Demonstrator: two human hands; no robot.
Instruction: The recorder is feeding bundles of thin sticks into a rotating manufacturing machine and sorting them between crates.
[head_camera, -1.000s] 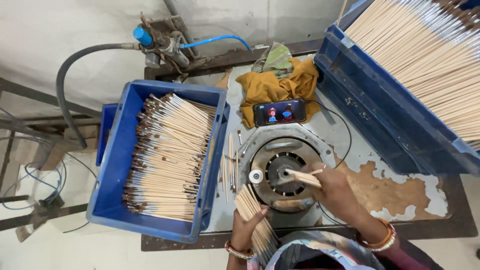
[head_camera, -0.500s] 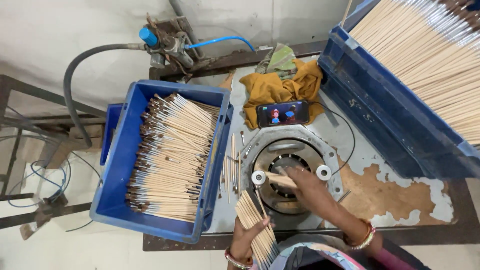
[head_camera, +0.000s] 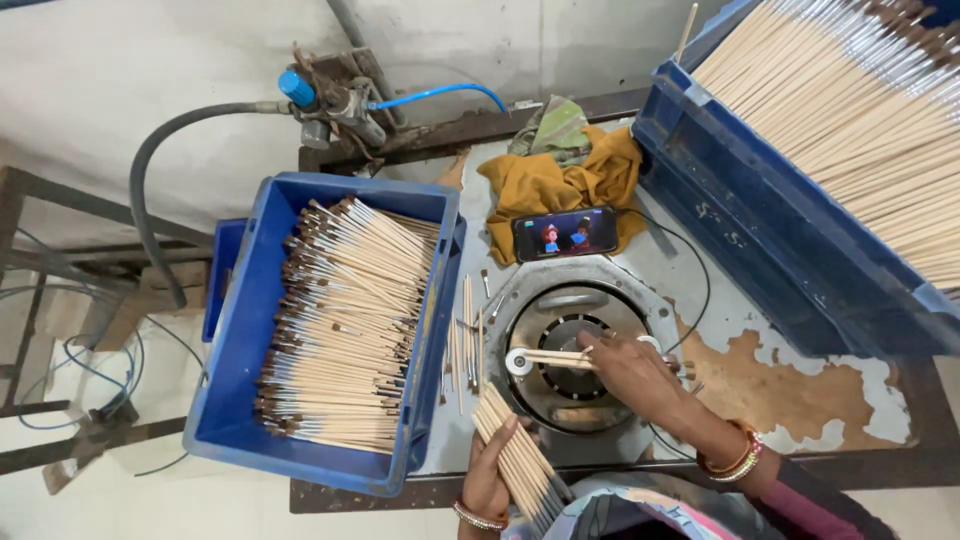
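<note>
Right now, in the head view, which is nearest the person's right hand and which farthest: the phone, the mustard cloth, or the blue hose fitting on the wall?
From the right hand:
1. Phone, lying just beyond the round metal machine, straight ahead.
2. Mustard cloth, bunched behind the phone.
3. Blue hose fitting, far off to the upper left by the wall.

bg: grey concrete wall (head_camera: 120, 60) | rusty metal frame (head_camera: 40, 250) | worn tabletop (head_camera: 800, 390)

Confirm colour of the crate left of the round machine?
Blue crate, seen in the head view.
</note>
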